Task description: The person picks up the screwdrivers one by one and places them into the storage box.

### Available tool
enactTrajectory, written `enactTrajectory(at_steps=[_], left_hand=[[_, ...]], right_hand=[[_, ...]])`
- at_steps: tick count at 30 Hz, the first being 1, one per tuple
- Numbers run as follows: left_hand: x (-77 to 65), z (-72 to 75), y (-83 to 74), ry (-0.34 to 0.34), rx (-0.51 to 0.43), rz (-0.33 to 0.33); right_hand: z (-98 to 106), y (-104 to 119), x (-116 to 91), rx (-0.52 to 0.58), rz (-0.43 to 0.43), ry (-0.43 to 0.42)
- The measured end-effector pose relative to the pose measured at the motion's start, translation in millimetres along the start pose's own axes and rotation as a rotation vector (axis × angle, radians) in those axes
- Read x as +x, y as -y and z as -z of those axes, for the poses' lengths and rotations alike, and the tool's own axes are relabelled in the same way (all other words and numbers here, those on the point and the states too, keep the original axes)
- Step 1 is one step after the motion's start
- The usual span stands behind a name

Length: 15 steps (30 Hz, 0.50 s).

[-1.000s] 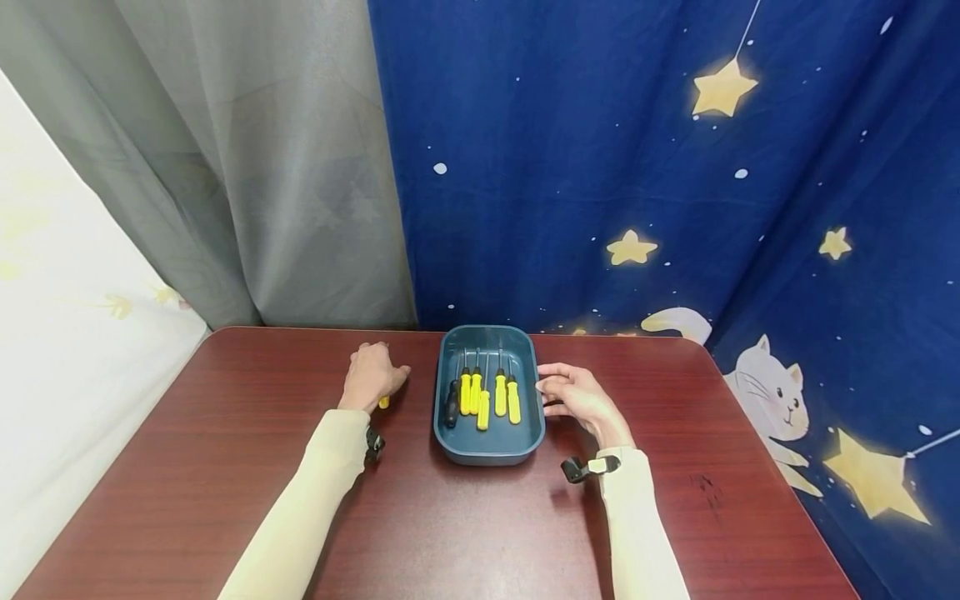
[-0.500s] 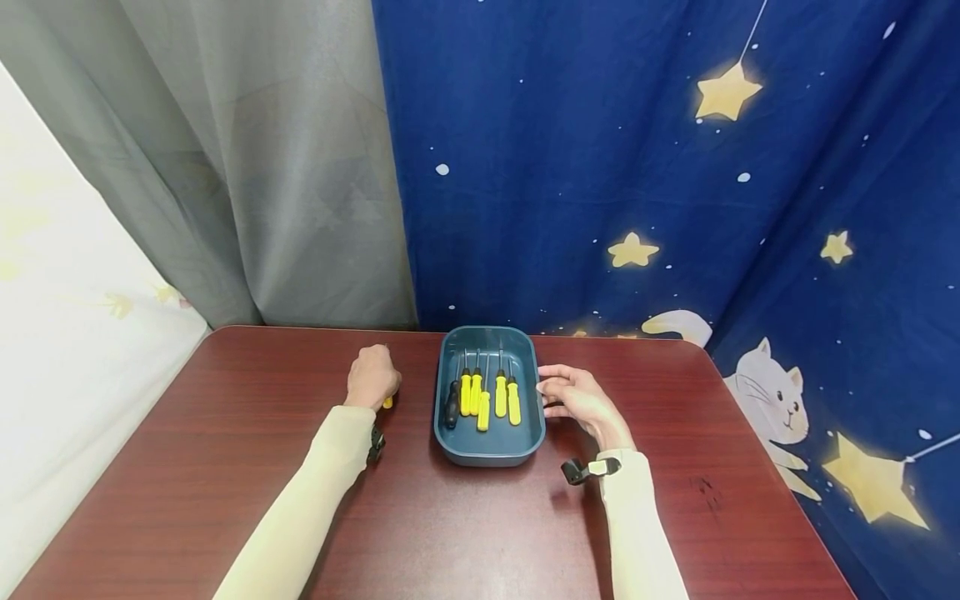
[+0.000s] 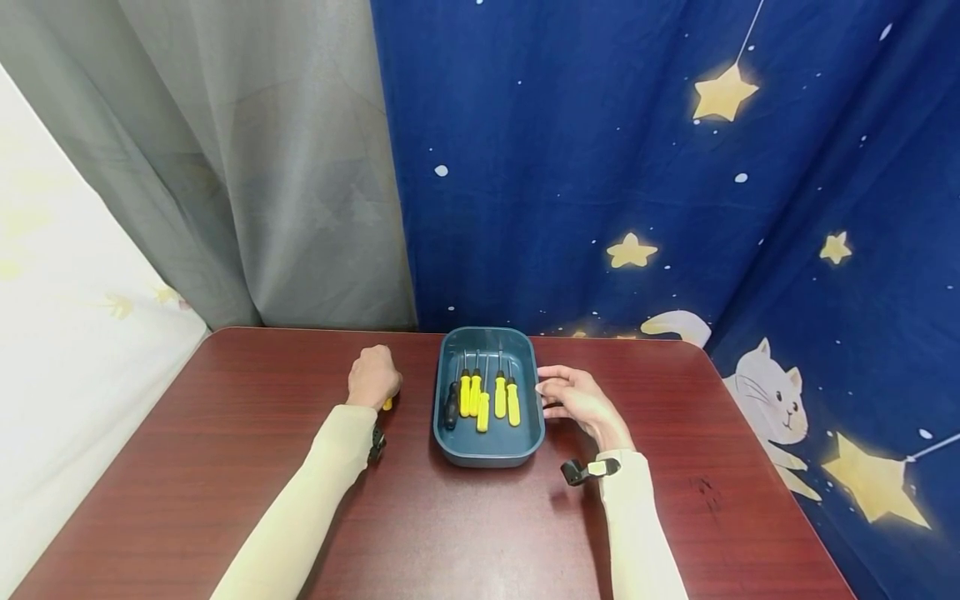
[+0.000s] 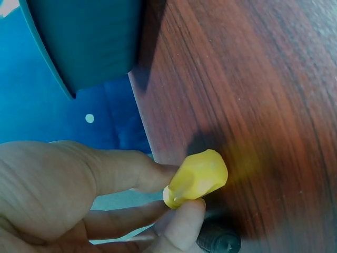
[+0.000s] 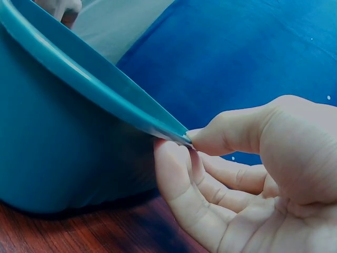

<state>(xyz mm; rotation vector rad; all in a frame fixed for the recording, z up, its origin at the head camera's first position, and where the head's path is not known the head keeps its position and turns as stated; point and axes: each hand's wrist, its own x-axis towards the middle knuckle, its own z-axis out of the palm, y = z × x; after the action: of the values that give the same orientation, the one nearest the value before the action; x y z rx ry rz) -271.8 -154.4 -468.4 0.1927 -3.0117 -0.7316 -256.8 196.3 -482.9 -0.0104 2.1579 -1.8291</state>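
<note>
In the head view, my left hand (image 3: 373,379) is left of the blue-grey bin. The left wrist view shows it pinching a yellow screwdriver handle (image 4: 202,174) between thumb and fingers, just over the table. A black screwdriver-like handle (image 4: 218,238) lies close beside those fingertips, partly hidden. My right hand (image 3: 581,400) pinches the right rim of the bin (image 5: 68,132), thumb on top and a finger beneath. Inside the bin lie several yellow-handled screwdrivers (image 3: 483,412) and one black-handled screwdriver (image 3: 452,406), shafts toward the far end.
The bin stands upright near the far edge of the reddish-brown wooden table (image 3: 480,533). Behind the table hang a grey curtain (image 3: 315,208) and a blue star-patterned curtain (image 3: 540,167). A white cloth (image 3: 75,333) hangs at the left.
My left hand's fingers have drawn together around the yellow screwdriver handle, the outstretched finger or thumb tucking in, and the hand has turned slightly. My right hand and the bin stay put.
</note>
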Motion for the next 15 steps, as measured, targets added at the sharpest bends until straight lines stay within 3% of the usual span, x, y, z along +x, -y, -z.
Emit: enactTrajectory(at_steps=[15], left_hand=[[-2.1, 4.2, 2.1, -0.023, -0.025, 0.004]], right_hand=[[-0.6, -0.2, 0.2, 0.045, 0.008, 0.021]])
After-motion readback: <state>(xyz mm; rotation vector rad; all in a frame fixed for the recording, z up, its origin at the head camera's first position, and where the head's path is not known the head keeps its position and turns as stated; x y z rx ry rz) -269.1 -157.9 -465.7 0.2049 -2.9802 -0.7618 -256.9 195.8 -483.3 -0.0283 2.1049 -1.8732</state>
